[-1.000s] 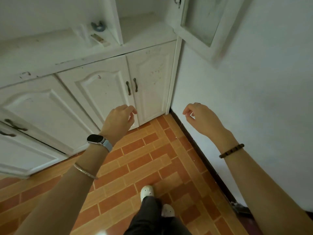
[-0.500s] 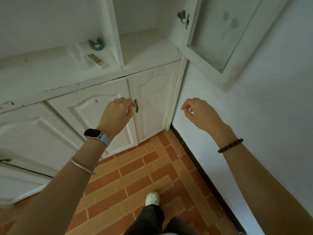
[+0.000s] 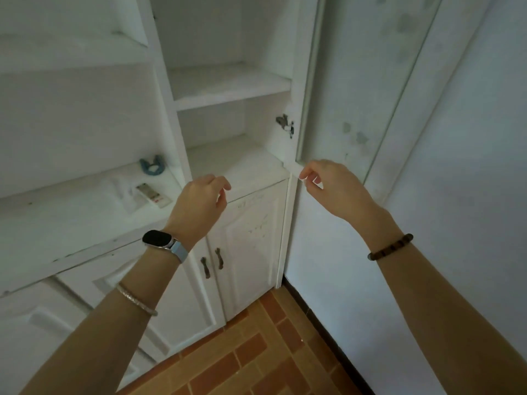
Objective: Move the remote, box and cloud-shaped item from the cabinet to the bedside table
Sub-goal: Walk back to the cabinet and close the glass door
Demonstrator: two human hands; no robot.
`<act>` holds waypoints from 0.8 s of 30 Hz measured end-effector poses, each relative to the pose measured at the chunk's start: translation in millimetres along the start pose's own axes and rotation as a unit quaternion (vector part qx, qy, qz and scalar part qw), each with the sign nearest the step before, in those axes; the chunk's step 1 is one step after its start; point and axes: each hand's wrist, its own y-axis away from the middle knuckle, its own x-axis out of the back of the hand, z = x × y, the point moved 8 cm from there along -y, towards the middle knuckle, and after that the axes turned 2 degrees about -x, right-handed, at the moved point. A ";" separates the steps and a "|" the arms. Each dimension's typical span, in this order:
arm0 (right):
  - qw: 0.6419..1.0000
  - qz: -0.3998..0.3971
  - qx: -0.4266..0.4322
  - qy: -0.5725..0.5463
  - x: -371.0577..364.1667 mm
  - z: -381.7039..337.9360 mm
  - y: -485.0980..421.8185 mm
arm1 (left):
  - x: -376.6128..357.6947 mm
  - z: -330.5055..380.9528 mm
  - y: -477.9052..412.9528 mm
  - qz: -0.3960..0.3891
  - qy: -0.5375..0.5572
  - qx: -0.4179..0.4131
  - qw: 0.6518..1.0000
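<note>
Three items to shift, and we log all of them on the open ledge of the cabinet (image 3: 85,218), centre left of the frame, none yet picked up. Item one, the remote (image 3: 153,195): it lies flat, its long axis running from upper left to lower right, with the lower-right end turned toward the left hand (image 3: 199,206). Item two, the box (image 3: 124,192): a pale, blurred shape just left of the remote; we cannot tell whether the two touch. Item three, the cloud-shaped item (image 3: 152,167): blue, set behind the remote, close to the white upright (image 3: 168,104) that divides the ledge. Hands: the left hovers just right of the remote, fingers loosely curled and holding nothing. The right hand (image 3: 330,189) sits further right, well apart from all three items, fingers likewise loosely curled and empty. Its fingertips overlap the lower corner of the open glass door (image 3: 350,81), and we cannot tell whether they touch it. Judgement: everything lies to the left of both hands, so the left is much the nearer. We expect a short leftward reach, taking the remote across its narrow width. Destination, the bedside table: not in view.
</note>
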 end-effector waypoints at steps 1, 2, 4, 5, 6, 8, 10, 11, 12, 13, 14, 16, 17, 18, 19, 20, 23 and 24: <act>1.000 0.010 0.003 -0.004 8.9 0.1 -6.8 | 3.0 3.1 -9.4 0.007 -0.001 -0.008 1.000; 1.000 0.020 0.008 -0.009 17.4 0.4 -13.3 | 5.8 5.7 -18.6 0.014 -0.003 -0.015 1.000; 0.999 0.038 0.016 -0.016 35.6 0.7 -25.6 | 12.0 11.1 -37.5 0.026 -0.006 -0.022 0.999; 0.998 0.050 0.018 -0.020 46.1 0.9 -31.2 | 15.5 14.6 -47.4 0.031 -0.006 -0.026 0.999; 0.998 0.062 0.020 -0.024 57.1 1.6 -36.7 | 19.3 19.2 -57.6 0.039 -0.006 -0.033 0.999; 0.995 0.088 0.025 -0.025 81.3 1.6 -45.7 | 26.8 31.1 -77.9 0.060 -0.004 -0.053 0.997; 0.993 0.114 0.033 -0.027 107.7 1.3 -53.0 | 32.7 44.6 -98.4 0.075 0.002 -0.067 0.995; 0.991 0.127 0.035 -0.030 121.1 2.1 -56.0 | 35.1 52.4 -108.5 0.082 0.004 -0.076 0.994; 0.989 0.141 0.037 -0.030 134.7 3.4 -58.7 | 37.1 60.7 -118.7 0.090 0.007 -0.087 0.992; 0.987 0.154 0.039 -0.027 148.1 4.8 -60.8 | 38.9 69.8 -128.2 0.096 0.010 -0.098 0.990; 0.985 0.168 0.040 -0.024 161.3 7.0 -62.7 | 40.9 79.5 -137.7 0.104 0.012 -0.109 0.989; 0.980 0.195 0.038 -0.027 189.0 11.8 -64.6 | 45.8 101.4 -156.8 0.122 0.017 -0.136 0.983; 0.977 0.209 0.038 -0.034 203.2 13.6 -64.4 | 47.9 112.9 -166.6 0.130 0.020 -0.149 0.980; 0.973 0.224 0.038 -0.040 217.6 15.3 -63.4 | 49.3 124.4 -176.5 0.137 0.024 -0.163 0.977; 0.969 0.238 0.038 -0.045 232.0 16.9 -61.8 | 50.6 136.3 -186.5 0.144 0.027 -0.176 0.973; 0.966 0.252 0.036 -0.050 245.9 18.5 -59.9 | 51.9 148.4 -196.4 0.152 0.031 -0.189 0.970; 0.954 0.291 0.029 -0.064 285.6 26.0 -51.5 | 55.0 188.2 -221.1 0.174 0.046 -0.230 0.956; 0.950 0.305 0.024 -0.067 298.1 30.5 -48.6 | 55.7 202.2 -227.5 0.183 0.054 -0.246 0.950</act>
